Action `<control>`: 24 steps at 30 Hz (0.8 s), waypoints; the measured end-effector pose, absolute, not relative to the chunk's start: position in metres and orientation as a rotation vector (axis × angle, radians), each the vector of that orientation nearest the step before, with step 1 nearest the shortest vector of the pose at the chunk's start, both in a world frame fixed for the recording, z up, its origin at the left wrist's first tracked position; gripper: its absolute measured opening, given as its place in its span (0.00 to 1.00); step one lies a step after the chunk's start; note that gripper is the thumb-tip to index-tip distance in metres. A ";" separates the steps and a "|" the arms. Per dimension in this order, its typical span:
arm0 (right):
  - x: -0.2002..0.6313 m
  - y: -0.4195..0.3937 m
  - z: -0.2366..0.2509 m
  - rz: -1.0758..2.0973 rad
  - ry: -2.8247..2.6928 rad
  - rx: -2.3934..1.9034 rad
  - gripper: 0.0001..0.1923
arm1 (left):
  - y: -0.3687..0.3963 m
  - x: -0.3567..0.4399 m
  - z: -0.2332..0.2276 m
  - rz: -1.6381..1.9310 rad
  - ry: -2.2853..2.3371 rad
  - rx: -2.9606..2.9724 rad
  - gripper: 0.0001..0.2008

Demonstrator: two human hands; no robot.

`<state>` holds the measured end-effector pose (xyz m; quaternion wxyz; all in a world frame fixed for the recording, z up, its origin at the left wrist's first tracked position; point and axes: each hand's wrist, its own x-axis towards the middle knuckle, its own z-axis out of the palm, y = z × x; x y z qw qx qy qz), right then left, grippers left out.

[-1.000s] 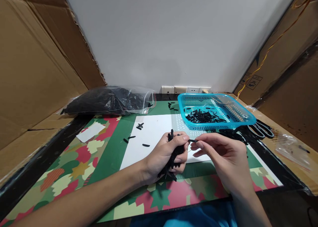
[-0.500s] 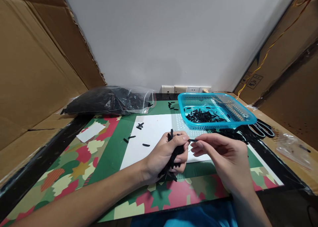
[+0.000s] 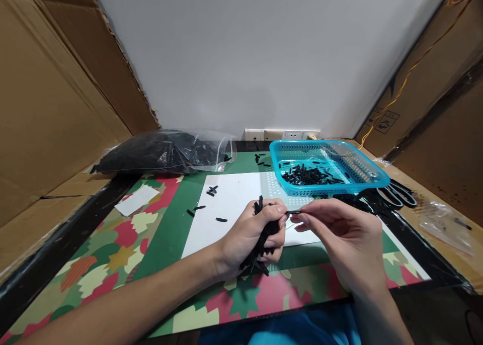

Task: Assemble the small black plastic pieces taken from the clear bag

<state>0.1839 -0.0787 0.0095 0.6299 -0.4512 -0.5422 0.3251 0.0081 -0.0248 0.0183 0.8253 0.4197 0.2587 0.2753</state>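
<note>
My left hand [image 3: 252,237] is closed around a bundle of short black sticks [image 3: 264,239] above the white sheet [image 3: 234,204]. My right hand [image 3: 341,234] pinches a single black stick [image 3: 293,212] at its end, right beside the left thumb. Behind the hands sits a blue plastic basket [image 3: 372,170] with a heap of the same black pieces [image 3: 307,175] in it. Several loose black pieces [image 3: 211,190] lie scattered on the white sheet.
A clear bag full of black pieces [image 3: 166,153] lies at the back left. Black-handled scissors [image 3: 396,194] rest right of the basket, and a small clear bag [image 3: 445,224] lies further right. Cardboard walls stand on both sides. A leaf-patterned mat [image 3: 113,249] covers the table.
My right hand has risen slightly and its fingers have tightened on the single stick. The left hand and its bundle have stayed in place.
</note>
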 end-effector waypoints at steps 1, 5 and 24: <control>0.184 -0.079 0.010 0.738 -1.244 -1.033 0.02 | -0.025 0.008 0.018 0.582 0.547 0.891 0.15; 0.185 -0.080 0.011 0.742 -1.263 -1.025 0.02 | -0.025 0.008 0.018 0.575 0.539 0.890 0.15; 0.186 -0.078 0.004 0.606 -1.349 -0.985 0.06 | -0.025 0.008 0.018 0.573 0.507 0.882 0.16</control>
